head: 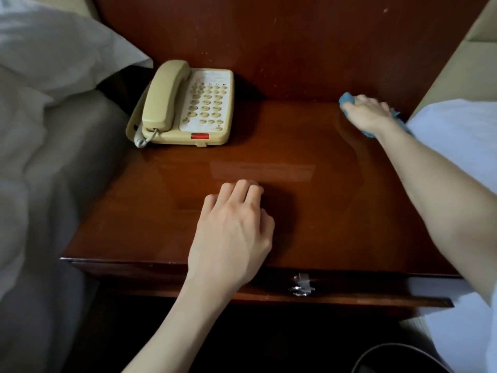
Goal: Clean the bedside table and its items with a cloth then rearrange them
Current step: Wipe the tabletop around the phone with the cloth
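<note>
Two hands over the bedside table (309, 211). Right hand (369, 114) at the back-right corner, fingers closed around a bunched blue cloth (347, 99) pressed on the wood — damp streaks curve off beside it. Left hand (231, 232) rests palm-down near the front edge, fingers together, holding nothing. Beige phone (185, 103) sits back-left, handset in its cradle, well apart from both hands.

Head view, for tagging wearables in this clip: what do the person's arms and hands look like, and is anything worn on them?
Both are bare. The left hand and its forearm show no sleeve, glove, watch or bracelet. The right hand and forearm are likewise uncovered up to the frame edge. No rings show on the visible fingers of the left hand; those of the right hand are mostly hidden. No markings show.
</note>
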Available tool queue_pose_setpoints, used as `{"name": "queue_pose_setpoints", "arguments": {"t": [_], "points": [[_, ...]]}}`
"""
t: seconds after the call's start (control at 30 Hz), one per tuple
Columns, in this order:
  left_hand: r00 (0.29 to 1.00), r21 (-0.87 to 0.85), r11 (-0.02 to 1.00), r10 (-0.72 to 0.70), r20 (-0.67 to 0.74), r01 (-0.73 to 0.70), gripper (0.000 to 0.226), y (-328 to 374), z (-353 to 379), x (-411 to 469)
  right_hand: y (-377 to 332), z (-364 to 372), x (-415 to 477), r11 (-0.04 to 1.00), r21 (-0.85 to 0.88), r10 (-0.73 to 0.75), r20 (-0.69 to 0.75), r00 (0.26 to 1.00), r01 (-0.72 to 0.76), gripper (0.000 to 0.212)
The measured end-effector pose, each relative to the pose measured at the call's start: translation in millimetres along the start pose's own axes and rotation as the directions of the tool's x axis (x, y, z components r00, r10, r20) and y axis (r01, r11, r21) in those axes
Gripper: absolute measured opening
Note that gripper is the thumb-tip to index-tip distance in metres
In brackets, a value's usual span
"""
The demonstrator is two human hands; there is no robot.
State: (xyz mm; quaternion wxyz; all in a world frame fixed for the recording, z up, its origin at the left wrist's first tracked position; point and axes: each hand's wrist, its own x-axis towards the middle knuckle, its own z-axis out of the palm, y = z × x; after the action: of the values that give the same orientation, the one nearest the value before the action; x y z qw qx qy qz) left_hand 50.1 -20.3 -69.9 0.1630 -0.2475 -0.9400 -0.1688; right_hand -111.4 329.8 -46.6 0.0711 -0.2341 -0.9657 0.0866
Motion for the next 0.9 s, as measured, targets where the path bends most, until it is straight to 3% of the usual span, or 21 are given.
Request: {"name": "queue_pose_setpoints", "arguments": {"t": [0.3,0.5,0.73,0.9], "points": [[1.0,-0.008,1.0,0.021,-0.015,-0.021,0.032,-0.2,0.8,-0.5,-78.6,22.4,-29.9,0.957,-0.002,-0.289,0.113,0.951,0.291,0.06],[0.999,-0.022,0.999,0.04,-0.015,-0.041,0.031,-1.4,0.0,1.3,-89.9,19.8,-83.6,0.904,-0.009,-0.418,0.192,0.888,0.428,0.058],[0.999,-0.028,0.999,0.046,0.004,-0.046,0.03,-2.5,-1.6,1.5,-69.3,1.3,-160.6,0.835,-0.123,-0.504,0.22,0.835,0.537,0.049],[0.999,-0.028,0.999,0.041,0.021,-0.041,0.032,-1.3,-4.5,0.6,-42.4,-0.4,-204.2,0.875,-0.064,-0.463,0.179,0.868,0.48,0.049]]}}
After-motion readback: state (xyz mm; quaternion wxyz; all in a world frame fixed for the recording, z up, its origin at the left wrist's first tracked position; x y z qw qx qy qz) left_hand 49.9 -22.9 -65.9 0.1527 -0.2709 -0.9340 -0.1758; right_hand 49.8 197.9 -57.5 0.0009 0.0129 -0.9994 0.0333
